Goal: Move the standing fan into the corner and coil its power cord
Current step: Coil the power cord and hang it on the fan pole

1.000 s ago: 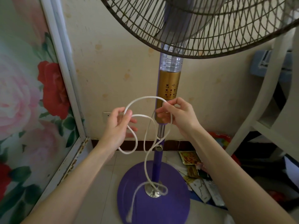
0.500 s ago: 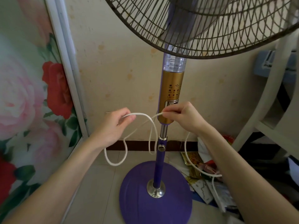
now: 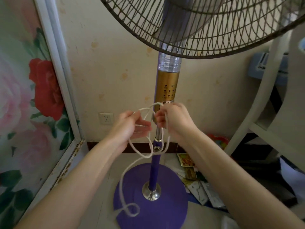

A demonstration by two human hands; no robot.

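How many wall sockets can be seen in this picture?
1. The socket is low on the back wall, left of the fan pole and beside the left hand. Others may be hidden behind the arms or the clutter on the right.

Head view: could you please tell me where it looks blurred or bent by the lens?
Head view: the right hand is motion-smeared at the fingers, the left hand slightly; the cord and fan pole stay fairly sharp; the wide lens bows the door frame and white shelf; light is soft, no glare.
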